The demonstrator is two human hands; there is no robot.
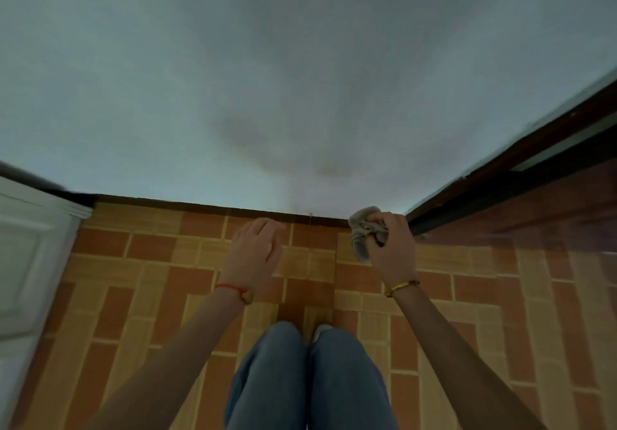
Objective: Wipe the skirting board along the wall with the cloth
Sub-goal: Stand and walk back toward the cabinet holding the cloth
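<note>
A dark brown skirting board point(200, 207) runs along the foot of the pale blue-grey wall, from the white door on the left to the corner on the right. My right hand point(392, 249) is shut on a crumpled grey cloth point(362, 232), held just in front of the skirting board near the right corner. My left hand point(255, 251) hovers open, fingers together and pointing toward the board, holding nothing. Both arms reach forward over my knees in blue jeans.
A white panelled door point(30, 262) stands at the left. A dark wooden door frame and a glossy reddish-brown panel point(534, 202) close off the right. The floor point(150, 296) has orange and tan brick-pattern tiles. A stain marks the wall point(300, 155) above the board.
</note>
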